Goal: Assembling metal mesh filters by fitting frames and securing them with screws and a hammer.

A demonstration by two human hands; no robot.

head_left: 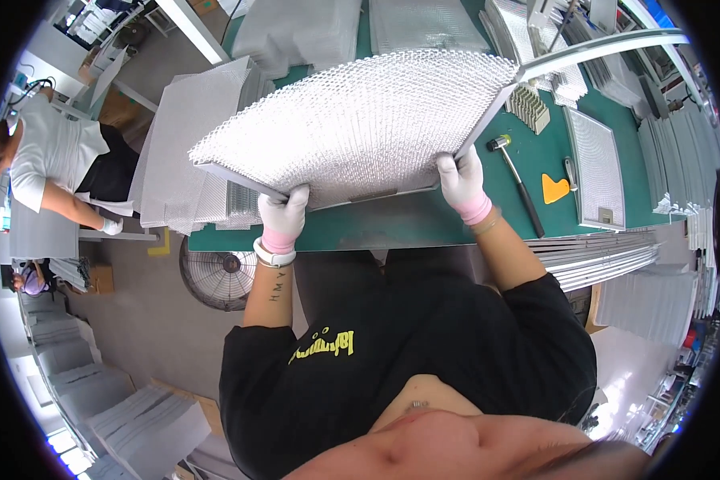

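Note:
A silvery metal mesh panel [352, 128] is tilted up over the green table, its near edge low. Grey metal frame strips [486, 120] run along its left, near and right edges. From the far right corner another frame strip [600, 51] swings out to the right, apart from the mesh. The mesh's far edge is bare. My left hand [284, 214], in a white glove with a pink cuff, is closed on the frame near the left corner. My right hand [462, 188], gloved alike, grips the right frame strip near its lower end.
On the green table [360, 234] to the right lie a mallet [518, 184], an orange scraper [555, 189] and a finished-looking framed panel [597, 168]. Mesh sheets [196, 144] are stacked at left and far back. A floor fan [230, 264] stands below; another person [64, 160] works at far left.

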